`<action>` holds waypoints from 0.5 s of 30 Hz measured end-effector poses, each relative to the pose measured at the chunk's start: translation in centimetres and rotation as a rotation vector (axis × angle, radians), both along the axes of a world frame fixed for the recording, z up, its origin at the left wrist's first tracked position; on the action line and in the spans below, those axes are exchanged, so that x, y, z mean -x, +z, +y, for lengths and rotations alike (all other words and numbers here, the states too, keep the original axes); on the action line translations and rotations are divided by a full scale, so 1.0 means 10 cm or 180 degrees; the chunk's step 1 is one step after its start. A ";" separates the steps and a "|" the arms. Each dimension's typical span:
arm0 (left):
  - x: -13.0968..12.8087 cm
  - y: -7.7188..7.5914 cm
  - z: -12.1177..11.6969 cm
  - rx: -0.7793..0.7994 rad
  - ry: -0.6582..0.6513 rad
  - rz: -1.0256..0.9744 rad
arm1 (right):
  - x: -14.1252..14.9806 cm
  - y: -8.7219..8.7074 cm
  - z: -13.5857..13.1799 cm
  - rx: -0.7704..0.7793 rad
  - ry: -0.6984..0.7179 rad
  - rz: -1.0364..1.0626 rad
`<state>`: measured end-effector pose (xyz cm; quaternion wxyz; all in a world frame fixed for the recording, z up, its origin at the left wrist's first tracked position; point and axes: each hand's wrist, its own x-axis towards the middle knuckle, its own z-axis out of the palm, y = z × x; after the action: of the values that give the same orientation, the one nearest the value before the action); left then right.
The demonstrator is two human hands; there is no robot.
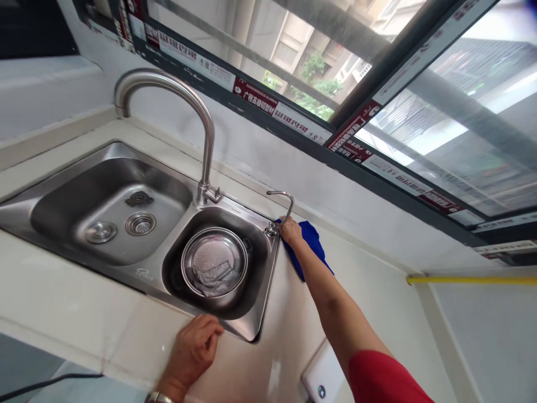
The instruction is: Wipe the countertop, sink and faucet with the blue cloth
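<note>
Blue cloth [311, 245] is covered partly by the right hand [290, 231] at the small tap's [292, 202] base, by the sink's [247, 324] right rim; finger grip can't be told. Left hand [196, 344] is held near the front rim, fingers curled together. Wide space is left between hands. Counted: two basins [121, 201], two taps, one colander [213, 251].

Your head camera looked forward and down at the double sink [145, 274], left of centre, from near above the counter [84, 296]. It sat tilted, the window [352, 120] slanting across the upper right.
</note>
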<state>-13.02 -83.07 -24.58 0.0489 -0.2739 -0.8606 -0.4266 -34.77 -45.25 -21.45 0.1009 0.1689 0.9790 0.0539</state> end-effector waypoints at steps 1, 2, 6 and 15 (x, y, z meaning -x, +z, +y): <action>0.00 -0.01 0.00 -0.0020 0.0002 -0.0006 | 0.00 0.02 -0.01 0.0009 0.0001 -0.0013; -0.01 -0.01 -0.01 -0.0039 0.0002 -0.0012 | -0.01 0.03 -0.01 0.0017 -0.0007 -0.0020; -0.02 -0.04 -0.02 -0.0107 0.0035 0.0042 | -0.06 0.04 -0.09 0.0015 -0.0166 0.0022; 0.03 -0.07 -0.03 -0.0217 0.0049 0.0150 | -0.30 0.03 -0.24 0.0153 -0.1001 0.0501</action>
<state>-13.36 -83.40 -25.30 0.0817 -0.2754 -0.8462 -0.4487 -31.79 -47.62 -21.15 0.0352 0.3212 0.9464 0.0007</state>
